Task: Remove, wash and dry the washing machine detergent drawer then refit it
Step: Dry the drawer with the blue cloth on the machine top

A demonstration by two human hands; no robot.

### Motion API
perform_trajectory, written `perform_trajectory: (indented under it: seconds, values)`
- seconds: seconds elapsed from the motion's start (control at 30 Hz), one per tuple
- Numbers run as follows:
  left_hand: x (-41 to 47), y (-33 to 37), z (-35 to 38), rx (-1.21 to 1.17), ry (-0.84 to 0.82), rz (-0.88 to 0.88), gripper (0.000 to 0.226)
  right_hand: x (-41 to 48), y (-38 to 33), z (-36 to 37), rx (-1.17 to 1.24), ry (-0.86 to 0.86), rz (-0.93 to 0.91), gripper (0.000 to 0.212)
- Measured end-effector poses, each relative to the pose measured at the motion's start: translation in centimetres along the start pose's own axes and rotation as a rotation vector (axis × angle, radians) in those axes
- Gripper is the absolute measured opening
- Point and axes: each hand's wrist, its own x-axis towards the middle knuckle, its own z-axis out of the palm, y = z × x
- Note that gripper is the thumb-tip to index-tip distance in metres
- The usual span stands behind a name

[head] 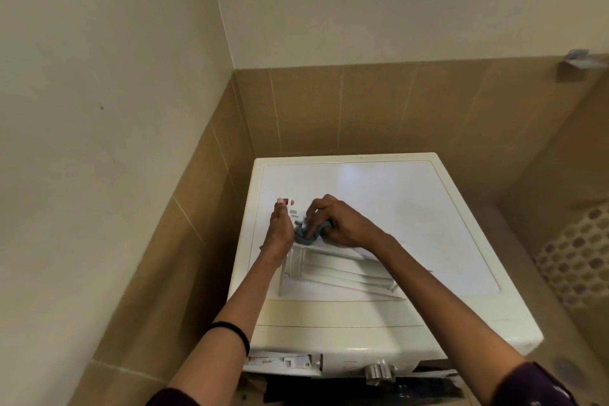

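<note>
Soft, dimmish indoor light; pale glare on the glossy white washing-machine top (pixel 412 208); straight lines bend at edges; mild blur throughout.

The crumpled blue-grey cloth (pixel 304 233) bunched in the right hand (pixel 334 222) looks soft and matt against the smooth white plastic detergent drawer (pixel 333 269) held by the left hand (pixel 280 229), and beneath both grips the washing machine's top (pixel 412 208) is glossy white.
</note>
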Motion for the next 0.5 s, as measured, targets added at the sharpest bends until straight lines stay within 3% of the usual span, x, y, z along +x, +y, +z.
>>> perform_trajectory:
  seconds: [0.17, 0.27, 0.4, 0.5]
  values:
    - [-0.5, 0.8, -0.3, -0.112, -0.033, 0.006, 0.060, -1.2, -1.1, 1.2, 0.244, 0.317, 0.054, 0.037]
    - [-1.0, 1.1, -0.5, -0.235, -0.054, 0.020, 0.066, -1.1, -2.0, 3.0, 0.211, 0.295, 0.015, 0.028]
    - [-1.3, 0.9, -0.4, -0.230, -0.054, 0.031, 0.069, -0.4, -1.5, 3.4, 0.004, 0.281, 0.024, 0.019]
    - [-1.4, 1.1, -0.3, -0.190, -0.043, 0.045, 0.065, 0.2, -1.7, 3.8, 0.046, 0.417, 0.140, 0.014]
